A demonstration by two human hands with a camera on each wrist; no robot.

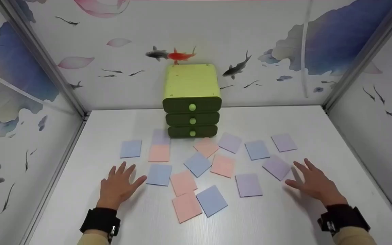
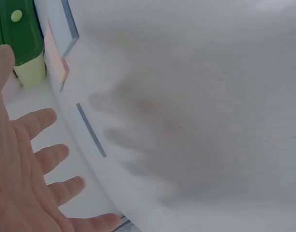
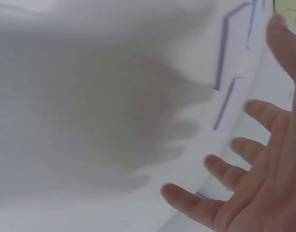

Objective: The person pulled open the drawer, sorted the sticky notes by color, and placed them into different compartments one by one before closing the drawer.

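Note:
Thin square pieces in blue, pink and purple lie scattered over the white table. My left hand [image 1: 118,186] hovers with spread fingers over the table's left side, its thumb near a blue square [image 1: 159,175]. Another blue square [image 1: 130,149] lies beyond its fingertips. Over on the right, my right hand [image 1: 317,185] is also spread above the surface, nearest a purple square [image 1: 276,167]. Both hands hold nothing, and their shadows fall on the table in the wrist views. Pink squares [image 1: 187,207] and a blue square [image 1: 212,200] lie at the front middle, some edges touching or overlapping.
A green cabinet [image 1: 192,81] with three dark green drawers [image 1: 179,121], all closed, stands at the back middle against the wall. One purple square [image 1: 161,136] lies beside its left base. Printed panels [image 1: 124,88] enclose the table [image 1: 257,224] at the back and both sides.

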